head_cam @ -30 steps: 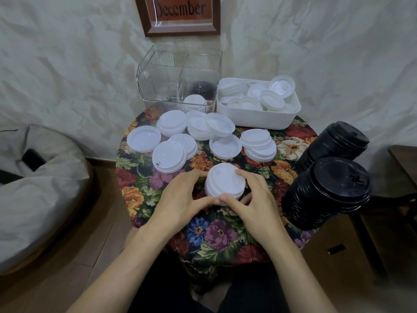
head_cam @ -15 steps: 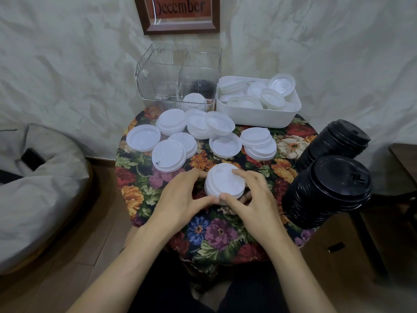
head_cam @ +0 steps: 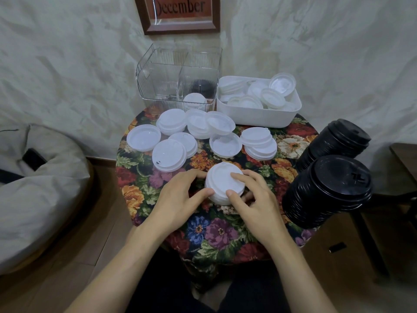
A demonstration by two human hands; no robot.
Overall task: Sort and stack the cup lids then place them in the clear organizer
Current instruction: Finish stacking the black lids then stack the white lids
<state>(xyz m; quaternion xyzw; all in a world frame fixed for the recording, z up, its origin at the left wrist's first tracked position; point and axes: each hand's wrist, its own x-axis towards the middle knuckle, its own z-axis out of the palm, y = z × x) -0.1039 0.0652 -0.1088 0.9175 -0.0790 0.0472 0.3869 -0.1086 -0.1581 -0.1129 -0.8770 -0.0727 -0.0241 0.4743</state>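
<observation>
A short stack of white cup lids (head_cam: 222, 181) sits on the floral table (head_cam: 225, 229) in front of me. My left hand (head_cam: 178, 199) grips its left side with thumb and fingers. My right hand (head_cam: 255, 199) grips the right side, with its index finger lying over the top lid. Several loose white lids (head_cam: 169, 154) and small stacks lie behind it. The clear organizer (head_cam: 178, 75) stands at the back, holding a white lid stack and a black lid stack in its right compartments.
A white bin (head_cam: 255, 116) with several white lids stands right of the organizer. Two tall stacks of black lids (head_cam: 327, 190) lean at the table's right edge. A grey beanbag (head_cam: 38, 177) sits on the floor at left. A framed sign hangs on the wall.
Both hands keep hold of the white stack. My right index finger has slid further over the top lid, and the stack has barely shifted.
</observation>
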